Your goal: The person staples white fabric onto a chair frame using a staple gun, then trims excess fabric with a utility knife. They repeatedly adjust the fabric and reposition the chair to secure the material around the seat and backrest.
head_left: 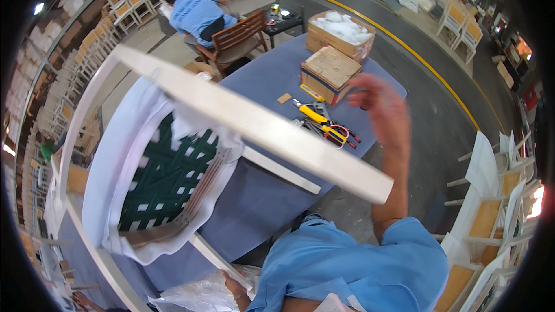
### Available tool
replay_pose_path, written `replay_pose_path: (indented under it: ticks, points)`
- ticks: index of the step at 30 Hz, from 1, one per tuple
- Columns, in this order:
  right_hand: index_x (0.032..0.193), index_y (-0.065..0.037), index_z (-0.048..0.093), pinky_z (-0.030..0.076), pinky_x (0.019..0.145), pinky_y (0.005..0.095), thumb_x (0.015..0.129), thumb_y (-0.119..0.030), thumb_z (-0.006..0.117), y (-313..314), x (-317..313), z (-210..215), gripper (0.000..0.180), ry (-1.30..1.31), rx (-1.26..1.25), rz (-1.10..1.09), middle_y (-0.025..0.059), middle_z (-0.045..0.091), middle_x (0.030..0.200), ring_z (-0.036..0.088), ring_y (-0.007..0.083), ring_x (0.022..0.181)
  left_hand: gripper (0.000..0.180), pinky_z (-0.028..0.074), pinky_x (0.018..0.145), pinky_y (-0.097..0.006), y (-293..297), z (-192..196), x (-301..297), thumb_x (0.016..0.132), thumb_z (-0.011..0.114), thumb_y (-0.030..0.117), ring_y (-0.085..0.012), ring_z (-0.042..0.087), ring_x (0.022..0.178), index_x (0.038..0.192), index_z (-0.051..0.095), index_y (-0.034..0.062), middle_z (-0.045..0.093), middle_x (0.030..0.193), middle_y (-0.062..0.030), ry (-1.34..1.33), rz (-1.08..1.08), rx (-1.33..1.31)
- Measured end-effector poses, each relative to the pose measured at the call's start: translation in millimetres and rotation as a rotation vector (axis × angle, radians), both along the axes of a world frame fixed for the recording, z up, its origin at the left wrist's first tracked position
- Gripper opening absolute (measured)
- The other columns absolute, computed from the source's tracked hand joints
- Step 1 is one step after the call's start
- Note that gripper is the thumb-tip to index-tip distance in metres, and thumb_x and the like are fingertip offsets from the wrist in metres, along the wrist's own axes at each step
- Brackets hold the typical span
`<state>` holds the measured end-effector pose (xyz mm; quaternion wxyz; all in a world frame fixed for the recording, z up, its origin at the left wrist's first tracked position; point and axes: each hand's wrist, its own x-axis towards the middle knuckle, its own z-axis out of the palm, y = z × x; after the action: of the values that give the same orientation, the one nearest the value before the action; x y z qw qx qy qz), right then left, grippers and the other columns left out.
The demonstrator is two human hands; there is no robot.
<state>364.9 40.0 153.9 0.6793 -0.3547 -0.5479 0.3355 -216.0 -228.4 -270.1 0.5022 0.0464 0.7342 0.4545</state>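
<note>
Chair frame (300,138), count one, pale wood, tilted across the left and centre of the frame above a blue-grey table (248,219); its seat shows green webbing (165,188) bordered by white cloth (98,179). Hands of the wearer: two. Right hand (378,101), upper right of centre, is motion-blurred, fingers loosely bent, near the closed carton; from where I stand I cannot tell whether they hold anything. Left hand (234,284), lower centre, lies against a chair leg (217,257); its fingers are partly covered, so their opening and grip cannot be told. Cartons, upper centre: two, one closed (329,72), one open (341,34) with white stuffing (344,26). Hand tools (326,124) right of centre: several, overlapping, exact count uncertain, some yellow-handled. Co-worker in blue (199,14), upper left: one, seated, face hidden. Brown wooden chair (240,37) beside: one. Stacked chairs (491,219) at right: cut off by the dark rim, uncountable. Clear plastic (199,292), lower centre: partly hidden by the table side and left arm
</note>
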Motion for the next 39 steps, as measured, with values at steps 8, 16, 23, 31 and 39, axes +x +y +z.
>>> replay_pose_path:
  ticks: [8, 16, 23, 31, 39]
  points:
    - [0.142, -0.005, 0.051, 0.044, 0.105, 0.0453, 0.088, -0.040, 0.069, -86.1, -119.3, 122.7, 0.067, -1.197, 0.155, -0.206, 0.0283, 0.058, 0.134, 0.055, 0.0384, 0.129, 0.086, 0.053, 0.082, -0.040, 0.4, 22.2, 14.9, 0.088, 0.050, 0.078, -0.0280, 0.067, 0.096, 0.131, 0.055, 0.0031, 0.069, 0.111, -0.0167, -0.384, 0.009, 0.165]
    - [0.153, -0.021, 0.037, 0.050, 0.095, 0.0496, 0.086, -0.043, 0.072, -70.9, -163.1, 112.0, 0.078, -1.538, -0.511, -0.446, 0.0210, 0.060, 0.133, 0.061, 0.0420, 0.115, 0.088, 0.056, 0.060, -0.039, -1.0, 33.3, 14.9, 0.091, 0.045, 0.077, -0.0297, 0.070, 0.069, 0.113, 0.059, -0.0069, 0.070, 0.090, -0.0185, -0.320, -0.057, 0.134]
    - [0.151, -0.023, 0.041, 0.051, 0.093, 0.0495, 0.086, -0.045, 0.072, -50.4, -120.4, 88.2, 0.075, -1.501, -0.367, -0.519, 0.0219, 0.064, 0.128, 0.063, 0.0409, 0.113, 0.077, 0.057, 0.053, -0.038, -12.3, 98.3, -13.9, 0.096, 0.046, 0.070, -0.0285, 0.069, 0.060, 0.098, 0.060, -0.0063, 0.068, 0.079, -0.0190, -0.125, -0.146, 0.194]
    - [0.147, -0.014, 0.046, 0.050, 0.098, 0.0474, 0.083, -0.047, 0.074, -9.3, -55.7, 69.3, 0.078, -1.416, -0.491, -0.465, 0.0233, 0.065, 0.126, 0.063, 0.0406, 0.115, 0.054, 0.054, 0.045, -0.034, -0.8, 200.3, -60.7, 0.103, 0.053, 0.044, -0.0240, 0.067, 0.051, 0.089, 0.060, -0.0078, 0.067, 0.070, -0.0185, 0.131, -0.236, 0.374]
    - [0.142, -0.010, 0.050, 0.046, 0.041, 0.0323, 0.085, -0.016, 0.076, -27.9, -10.9, 30.2, 0.062, -1.070, -0.679, -0.378, 0.0056, 0.061, 0.071, 0.056, 0.0145, 0.048, 0.045, 0.056, 0.046, -0.033, 29.1, 312.3, -60.1, 0.101, 0.060, 0.032, -0.0206, 0.069, 0.058, 0.096, 0.062, -0.0119, 0.068, 0.073, -0.0157, 0.260, -0.420, 0.437]
